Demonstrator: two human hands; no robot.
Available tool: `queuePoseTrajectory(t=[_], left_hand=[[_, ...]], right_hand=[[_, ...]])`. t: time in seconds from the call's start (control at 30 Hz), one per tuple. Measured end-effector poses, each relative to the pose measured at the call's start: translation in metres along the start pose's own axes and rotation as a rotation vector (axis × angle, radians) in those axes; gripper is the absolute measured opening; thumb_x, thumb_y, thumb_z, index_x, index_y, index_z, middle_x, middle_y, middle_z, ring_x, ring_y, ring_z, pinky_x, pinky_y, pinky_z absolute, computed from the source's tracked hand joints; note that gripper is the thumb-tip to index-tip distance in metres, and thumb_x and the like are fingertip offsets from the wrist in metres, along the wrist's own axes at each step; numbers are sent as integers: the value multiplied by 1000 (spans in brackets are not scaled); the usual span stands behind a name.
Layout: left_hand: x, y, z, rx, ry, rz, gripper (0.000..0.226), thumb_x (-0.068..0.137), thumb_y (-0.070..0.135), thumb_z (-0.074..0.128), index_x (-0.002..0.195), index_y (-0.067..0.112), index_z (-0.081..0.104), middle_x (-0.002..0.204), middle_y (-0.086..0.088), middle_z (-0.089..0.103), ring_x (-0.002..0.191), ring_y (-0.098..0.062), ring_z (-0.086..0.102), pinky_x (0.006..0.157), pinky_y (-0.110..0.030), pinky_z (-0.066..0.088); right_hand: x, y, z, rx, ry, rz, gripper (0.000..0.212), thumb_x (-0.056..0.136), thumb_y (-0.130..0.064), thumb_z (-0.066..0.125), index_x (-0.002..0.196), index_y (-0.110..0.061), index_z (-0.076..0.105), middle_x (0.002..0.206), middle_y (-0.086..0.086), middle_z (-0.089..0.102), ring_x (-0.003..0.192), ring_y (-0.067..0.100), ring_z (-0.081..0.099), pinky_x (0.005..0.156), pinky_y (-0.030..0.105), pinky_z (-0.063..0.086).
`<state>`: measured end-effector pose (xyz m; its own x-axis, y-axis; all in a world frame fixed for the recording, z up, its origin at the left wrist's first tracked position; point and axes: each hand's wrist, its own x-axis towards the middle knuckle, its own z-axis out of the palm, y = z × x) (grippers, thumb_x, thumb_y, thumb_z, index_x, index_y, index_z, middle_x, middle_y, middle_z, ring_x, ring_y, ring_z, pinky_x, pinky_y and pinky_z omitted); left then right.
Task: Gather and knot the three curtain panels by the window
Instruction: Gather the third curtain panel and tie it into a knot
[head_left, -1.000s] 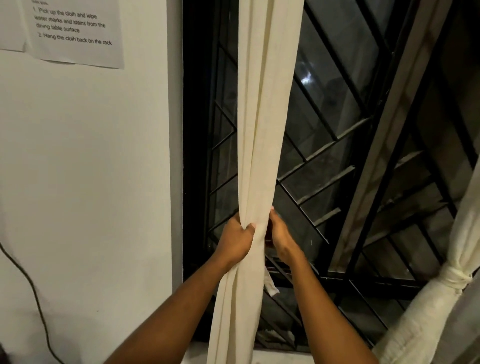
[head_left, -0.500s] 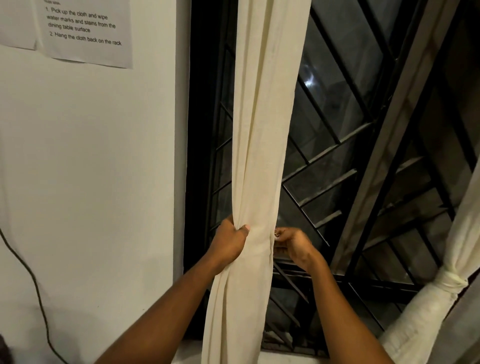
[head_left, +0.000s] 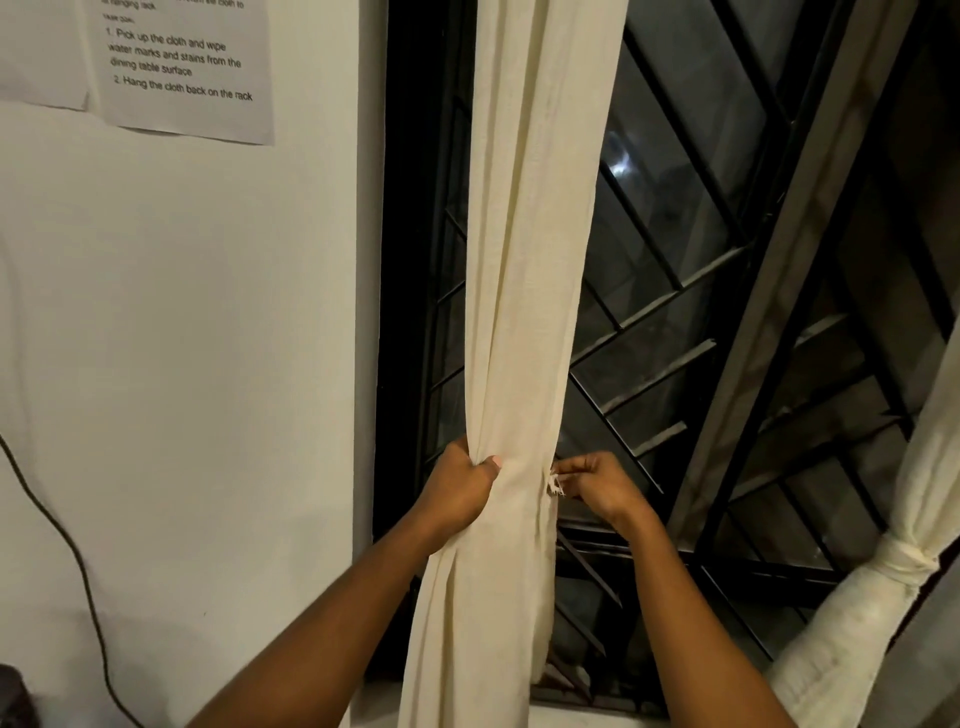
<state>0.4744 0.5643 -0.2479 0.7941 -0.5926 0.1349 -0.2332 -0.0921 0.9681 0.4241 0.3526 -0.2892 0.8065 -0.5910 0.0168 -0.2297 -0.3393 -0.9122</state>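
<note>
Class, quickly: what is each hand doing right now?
Left hand: closed around the gathered curtain panel.
Right hand: fingers pinched shut on a frayed scrap at the panel's edge.

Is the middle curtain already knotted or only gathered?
Only gathered. The curtain narrows into the left hand, with no knot visible; the right curtain has one.

Centre of frame: gathered curtain panel (head_left: 524, 291) hangs top to bottom, blocking passage across the middle. Left hand (head_left: 460, 491) clamps its left edge; right hand (head_left: 597, 486) pinches a frayed bit at its right edge. Right of the panel: open air, backed by window grille (head_left: 670, 332); no passing through the bars. Lower right: knotted panel (head_left: 898, 566) fills the corner. Left of frame: wall (head_left: 182, 364), cable (head_left: 78, 566) running down it.
</note>
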Motion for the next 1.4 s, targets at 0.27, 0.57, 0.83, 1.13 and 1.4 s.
queuePoseTrajectory(t=[0.27, 0.57, 0.83, 1.13, 1.4], left_hand=[[-4, 1, 0, 24, -7, 7, 43, 97, 24, 51, 138, 17, 39, 127, -3, 53, 118, -22, 52, 99, -34, 40], [-4, -4, -4, -3, -1, 16, 43, 97, 20, 50, 139, 13, 41, 127, -3, 54, 116, -20, 52, 93, -27, 38], [-4, -11, 0, -33, 9, 36, 41, 97, 24, 51, 137, 18, 42, 114, 4, 52, 102, -11, 49, 91, -28, 39], [-2, -67, 34, -5, -25, -61, 42, 94, 22, 54, 135, 19, 47, 125, -5, 61, 110, -22, 59, 97, -39, 49], [-6, -97, 60, -41, 80, -14, 44, 99, 26, 48, 141, 18, 41, 121, 3, 58, 112, -17, 57, 94, -25, 44]], right_hand=[[-8, 9, 12, -35, 222, -159, 16, 86, -1, 62, 79, -12, 71, 76, 4, 72, 67, 10, 66, 63, 24, 51], [-11, 2, 5, 23, 227, -142, 20, 86, 6, 50, 86, -6, 67, 75, 5, 67, 64, 15, 62, 58, 21, 48], [-20, -5, 12, 455, 158, -35, 22, 89, -11, 64, 109, -4, 68, 75, -2, 72, 74, 13, 68, 75, 33, 53], [-44, -4, 59, 730, 65, 132, 36, 100, -25, 37, 103, -11, 70, 95, 12, 74, 85, 28, 70, 72, 38, 58], [-49, -7, 74, 862, 49, 30, 47, 103, -40, 29, 103, -15, 69, 95, 10, 74, 91, 29, 68, 90, 47, 52]])
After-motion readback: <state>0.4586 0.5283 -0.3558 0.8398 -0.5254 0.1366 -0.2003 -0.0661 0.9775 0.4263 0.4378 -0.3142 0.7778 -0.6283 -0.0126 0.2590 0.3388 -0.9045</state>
